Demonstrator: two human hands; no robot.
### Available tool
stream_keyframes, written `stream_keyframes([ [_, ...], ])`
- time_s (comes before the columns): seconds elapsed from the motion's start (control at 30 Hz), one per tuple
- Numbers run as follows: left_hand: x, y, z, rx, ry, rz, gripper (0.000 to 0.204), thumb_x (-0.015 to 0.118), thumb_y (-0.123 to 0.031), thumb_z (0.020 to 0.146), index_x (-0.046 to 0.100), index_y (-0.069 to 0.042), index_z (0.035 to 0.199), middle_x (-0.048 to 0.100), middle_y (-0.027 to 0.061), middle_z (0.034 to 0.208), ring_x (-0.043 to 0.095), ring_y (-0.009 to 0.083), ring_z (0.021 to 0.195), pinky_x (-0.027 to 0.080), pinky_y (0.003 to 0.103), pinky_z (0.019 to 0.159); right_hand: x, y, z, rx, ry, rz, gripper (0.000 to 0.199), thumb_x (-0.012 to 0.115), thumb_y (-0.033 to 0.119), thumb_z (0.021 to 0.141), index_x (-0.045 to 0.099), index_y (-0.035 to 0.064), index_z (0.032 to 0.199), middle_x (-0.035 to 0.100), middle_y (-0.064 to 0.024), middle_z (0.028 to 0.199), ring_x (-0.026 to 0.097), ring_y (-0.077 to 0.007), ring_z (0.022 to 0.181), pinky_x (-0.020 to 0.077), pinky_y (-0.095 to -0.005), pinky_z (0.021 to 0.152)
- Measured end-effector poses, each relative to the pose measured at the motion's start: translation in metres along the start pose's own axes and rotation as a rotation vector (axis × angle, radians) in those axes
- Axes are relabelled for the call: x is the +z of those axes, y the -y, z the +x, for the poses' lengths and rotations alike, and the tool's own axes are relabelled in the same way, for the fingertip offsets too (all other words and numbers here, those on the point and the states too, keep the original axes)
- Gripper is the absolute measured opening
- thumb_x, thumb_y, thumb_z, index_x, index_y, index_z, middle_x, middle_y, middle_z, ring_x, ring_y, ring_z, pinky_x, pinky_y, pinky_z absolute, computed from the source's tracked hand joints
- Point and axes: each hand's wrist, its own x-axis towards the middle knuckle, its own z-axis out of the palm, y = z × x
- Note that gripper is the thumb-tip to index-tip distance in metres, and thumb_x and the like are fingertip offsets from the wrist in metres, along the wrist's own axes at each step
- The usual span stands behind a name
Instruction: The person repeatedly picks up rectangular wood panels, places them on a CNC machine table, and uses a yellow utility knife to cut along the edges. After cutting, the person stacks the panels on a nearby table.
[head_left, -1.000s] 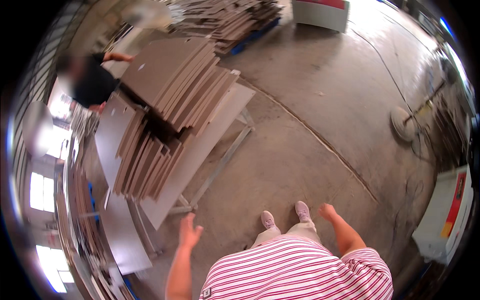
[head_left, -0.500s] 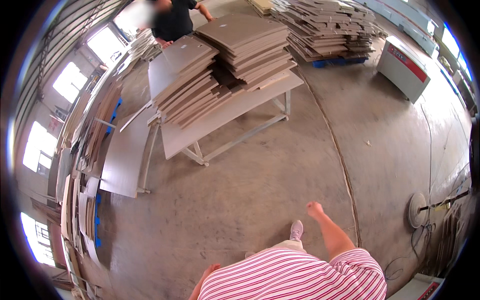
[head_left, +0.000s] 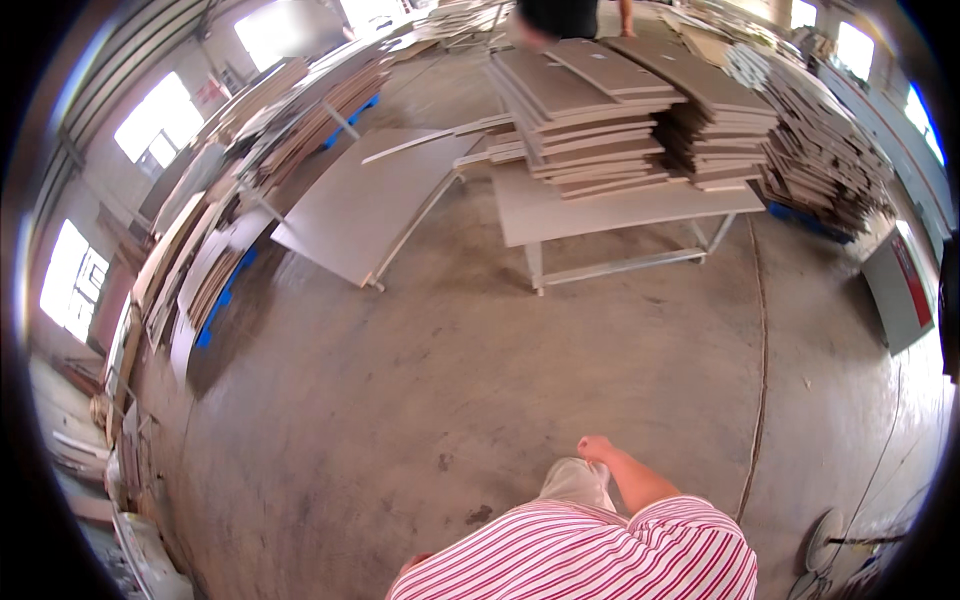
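Observation:
My right hand swings in front of my body with its fingers curled in, and nothing shows in it. It touches nothing except perhaps the light trousers right beside it. Of my left hand only a sliver shows at the lower edge, next to the striped shirt; its fingers are hidden. Ahead stands a metal-framed table bearing two uneven stacks of brown boards, a left stack and a right stack. Both hands are well short of it.
Behind the stacks stands a person in dark clothing. A pale panel on a frame is left of the table. Boards on blue pallets line the left side. A board pile, a grey-red machine and a round-based stand are at right.
My view has turned left, so the table and stacks sit further right. My right hand has swung lower and closer to my body. Less of my left hand shows.

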Motion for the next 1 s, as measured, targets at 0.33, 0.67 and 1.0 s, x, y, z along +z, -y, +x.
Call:
stream_keyframes([
  [0.33, -0.273, -0.039, 0.08, 0.451, -0.446, -0.3, 0.035, 0.061, -0.019, 0.096, 0.055, -0.001, 0.125, 0.067, 0.0091, 0.108, 0.062, 0.0147, 0.099, 0.049, 0.029, 0.087, 0.015, 0.313, 0.234, -0.221, -0.236, -0.155, 0.028, 0.061, 0.03, 0.08, 0.069, 0.0091, 0.098, 0.072, -0.0125, 0.087, 0.069, -0.0282, 0.081, 0.0539, -0.0412, 0.072],
  [0.67, -0.454, 0.07, 0.115, -0.138, -0.323, -0.628, 0.03, 0.058, -0.025, 0.097, 0.058, -0.002, 0.116, 0.067, 0.0082, 0.105, 0.063, 0.0159, 0.097, 0.05, 0.031, 0.085, 0.153, 0.806, 0.347, -0.629, 0.19, 0.028, 0.037, 0.061, 0.033, 0.084, 0.066, 0.0063, 0.108, 0.07, -0.012, 0.1, 0.068, -0.0246, 0.089, 0.0528, -0.0378, 0.078],
  [1.0, -0.851, 0.208, 0.133, -0.076, -0.523, -0.541, 0.032, 0.054, -0.032, 0.099, 0.059, -0.002, 0.11, 0.067, 0.0081, 0.103, 0.064, 0.0178, 0.097, 0.05, 0.033, 0.083, 0.363, 1.115, 0.391, -0.608, 0.449, 0.223, 0.03, 0.06, 0.031, 0.09, 0.065, 0.0052, 0.104, 0.069, -0.0074, 0.095, 0.066, -0.0174, 0.083, 0.0516, -0.0341, 0.077],
])
